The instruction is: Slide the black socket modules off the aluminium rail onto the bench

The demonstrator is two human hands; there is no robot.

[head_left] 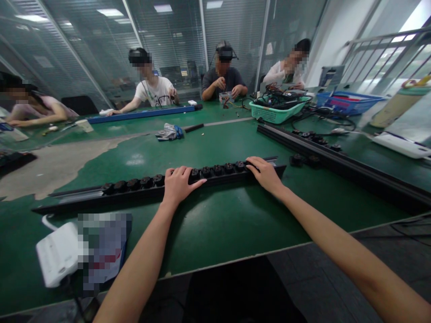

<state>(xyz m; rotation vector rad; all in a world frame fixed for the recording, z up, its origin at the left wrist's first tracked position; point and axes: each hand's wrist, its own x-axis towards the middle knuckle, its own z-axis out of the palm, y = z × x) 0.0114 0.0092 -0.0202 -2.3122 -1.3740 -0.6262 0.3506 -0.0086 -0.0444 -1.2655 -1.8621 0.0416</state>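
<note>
A long black rail [141, 198] with a U-shaped channel lies across the green table in front of me. Several round black units [217, 169] with coppery centres sit in a row inside its channel. My left hand [178, 184] closes over the middle of the rail, fingers on top and thumb along the near wall, hiding part of the row. Near the rail's right end, the fingers and thumb of my right hand [264, 174] close on the last unit of the row, which they mostly cover. Pale strip shows in the channel at both ends.
A second black rail [336, 157] lies at right, with loose units [296, 160] beside it. Behind are a green basket [279, 114] of cables, a blue basket [350, 104] and gloves [169, 132]. A white device [55, 255] lies near left. Several people sit across the table.
</note>
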